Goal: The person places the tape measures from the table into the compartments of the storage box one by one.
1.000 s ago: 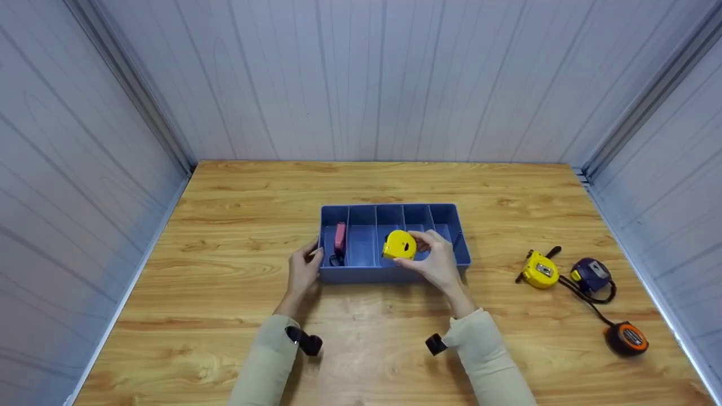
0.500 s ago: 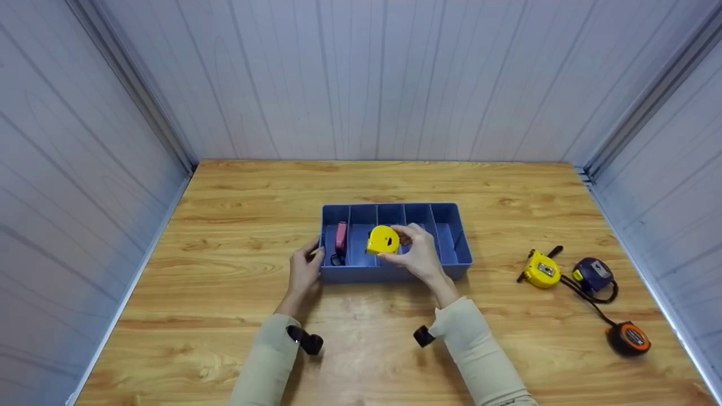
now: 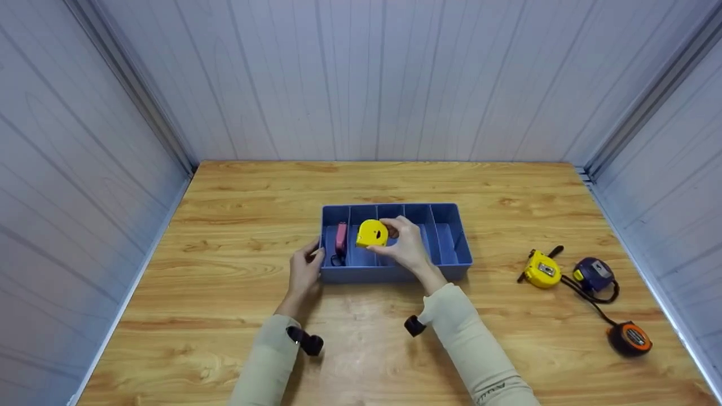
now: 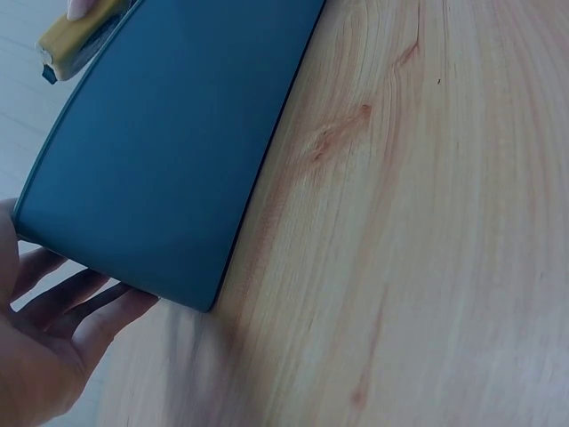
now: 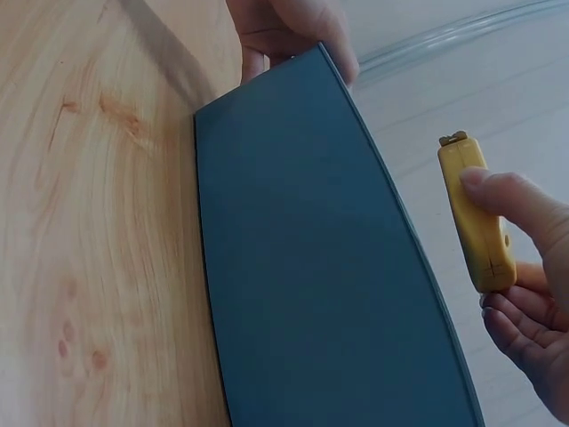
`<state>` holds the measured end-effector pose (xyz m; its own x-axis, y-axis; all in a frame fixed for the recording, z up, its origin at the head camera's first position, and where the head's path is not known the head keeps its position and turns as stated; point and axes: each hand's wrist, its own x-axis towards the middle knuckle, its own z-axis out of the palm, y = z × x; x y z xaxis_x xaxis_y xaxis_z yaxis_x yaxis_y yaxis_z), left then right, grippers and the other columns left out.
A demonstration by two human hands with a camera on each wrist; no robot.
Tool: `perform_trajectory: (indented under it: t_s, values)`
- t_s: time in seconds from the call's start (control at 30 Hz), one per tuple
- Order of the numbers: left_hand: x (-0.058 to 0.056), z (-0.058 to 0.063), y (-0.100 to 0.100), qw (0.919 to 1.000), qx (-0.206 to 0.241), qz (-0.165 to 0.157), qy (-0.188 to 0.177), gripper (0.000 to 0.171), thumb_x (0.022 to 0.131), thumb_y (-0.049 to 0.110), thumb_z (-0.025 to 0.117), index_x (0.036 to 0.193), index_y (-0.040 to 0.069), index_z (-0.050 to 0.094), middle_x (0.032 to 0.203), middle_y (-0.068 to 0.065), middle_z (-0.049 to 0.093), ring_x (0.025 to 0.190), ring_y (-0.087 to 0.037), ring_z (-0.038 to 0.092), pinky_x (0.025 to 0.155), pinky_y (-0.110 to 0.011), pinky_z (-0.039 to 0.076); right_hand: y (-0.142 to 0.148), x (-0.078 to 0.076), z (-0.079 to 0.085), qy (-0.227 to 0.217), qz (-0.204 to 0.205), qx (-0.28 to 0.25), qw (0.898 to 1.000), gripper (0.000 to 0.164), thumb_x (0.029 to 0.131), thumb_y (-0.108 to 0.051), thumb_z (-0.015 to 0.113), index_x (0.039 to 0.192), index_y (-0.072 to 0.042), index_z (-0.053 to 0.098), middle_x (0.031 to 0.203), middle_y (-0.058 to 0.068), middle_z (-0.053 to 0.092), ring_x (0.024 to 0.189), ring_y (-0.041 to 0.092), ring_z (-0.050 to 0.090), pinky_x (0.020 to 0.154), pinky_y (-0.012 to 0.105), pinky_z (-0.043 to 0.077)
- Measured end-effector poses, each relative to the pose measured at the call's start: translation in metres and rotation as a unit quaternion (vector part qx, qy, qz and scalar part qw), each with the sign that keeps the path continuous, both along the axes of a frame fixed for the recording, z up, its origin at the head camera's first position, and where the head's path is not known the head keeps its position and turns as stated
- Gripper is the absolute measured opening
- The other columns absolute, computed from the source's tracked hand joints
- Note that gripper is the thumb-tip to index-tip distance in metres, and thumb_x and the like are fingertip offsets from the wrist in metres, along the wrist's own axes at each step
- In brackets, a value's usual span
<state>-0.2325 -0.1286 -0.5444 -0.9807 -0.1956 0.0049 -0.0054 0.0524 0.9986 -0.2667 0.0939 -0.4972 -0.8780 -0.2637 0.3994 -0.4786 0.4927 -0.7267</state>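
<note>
A blue divided box (image 3: pixel 389 275) lies lengthwise across the table. At its left end my left hand (image 3: pixel 304 272) grips the end wall, with the thumb by the rim and the fingers along the outside, as the left wrist view also shows. A yellow tape measure (image 3: pixel 371 233) is pinched between the thumb and fingers of my right hand (image 3: pixel 410 248). In the head view it appears over the second compartment from the left; the right wrist view shows it held above the rim. The leftmost compartment contains a narrow pink object (image 3: pixel 340 237) with a black loop.
To the right on the wooden table (image 3: pixel 225 237) lie a second yellow tape measure (image 3: pixel 542 270), a dark blue one (image 3: pixel 594 274) and a black-and-orange one (image 3: pixel 630 339), with black wrist cords among them. Pale panel walls (image 3: pixel 361 84) enclose the back and sides.
My right hand has carried the yellow tape measure leftward and slightly away from me, from over the middle compartments to the second from the left. My left hand stays at the box's end.
</note>
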Motion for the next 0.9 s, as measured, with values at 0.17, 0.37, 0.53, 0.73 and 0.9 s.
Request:
perform_trajectory:
  t_s: [0.17, 0.37, 0.53, 0.73, 0.9]
  values:
    - [0.001, 0.0, 0.0, 0.9997, 0.023, -0.003, 0.002, 0.038, 0.086, 0.001, 0.049, 0.124, -0.003, 0.049, 0.117, -0.021, 0.053, 0.103, -0.032, 0.052, 0.076, -0.026, 0.047, -0.006, -0.004, 0.0, -0.006, 0.001, 0.011, 1.0, 0.056, 0.06, -0.026, 0.081, 0.105, 0.002, 0.062, 0.087, 0.007, 0.055, 0.073, 0.022, 0.052, 0.065, 0.033, 0.048]
    - [0.001, 0.0, 0.0, 0.9991, 0.042, 0.002, -0.011, 0.039, 0.086, 0.001, 0.049, 0.125, -0.002, 0.048, 0.119, -0.02, 0.052, 0.103, -0.031, 0.051, 0.078, -0.03, 0.046, -0.011, -0.01, -0.001, -0.01, 0.02, 0.014, 1.0, 0.057, 0.061, -0.024, 0.081, 0.106, 0.004, 0.06, 0.087, 0.011, 0.054, 0.075, 0.031, 0.053, 0.066, 0.04, 0.048]
    - [0.002, 0.0, 0.001, 0.9977, 0.064, 0.005, -0.023, 0.041, 0.085, 0.002, 0.05, 0.126, 0.001, 0.048, 0.12, -0.017, 0.052, 0.101, -0.032, 0.051, 0.075, -0.037, 0.047, -0.016, -0.013, -0.002, -0.019, 0.03, 0.032, 0.999, 0.057, 0.061, -0.023, 0.081, 0.107, 0.005, 0.059, 0.088, 0.011, 0.053, 0.078, 0.03, 0.053, 0.068, 0.04, 0.048]
    - [0.003, 0.0, 0.001, 0.9981, 0.061, 0.0, -0.013, 0.039, 0.085, 0.002, 0.049, 0.125, -0.001, 0.049, 0.119, -0.02, 0.052, 0.101, -0.033, 0.051, 0.072, -0.033, 0.048, -0.019, -0.017, -0.004, -0.029, 0.027, 0.062, 0.997, 0.059, 0.061, -0.024, 0.081, 0.108, 0.005, 0.059, 0.089, 0.011, 0.053, 0.078, 0.023, 0.054, 0.07, 0.035, 0.048]
    - [0.002, 0.001, 0.0, 0.9994, 0.033, 0.0, -0.008, 0.04, 0.085, 0.001, 0.049, 0.124, -0.003, 0.048, 0.118, -0.021, 0.053, 0.102, -0.032, 0.052, 0.075, -0.025, 0.047, -0.019, -0.02, -0.006, -0.033, 0.024, 0.08, 0.996, 0.058, 0.062, -0.024, 0.08, 0.109, 0.004, 0.059, 0.09, 0.01, 0.053, 0.079, 0.022, 0.053, 0.068, 0.029, 0.047]
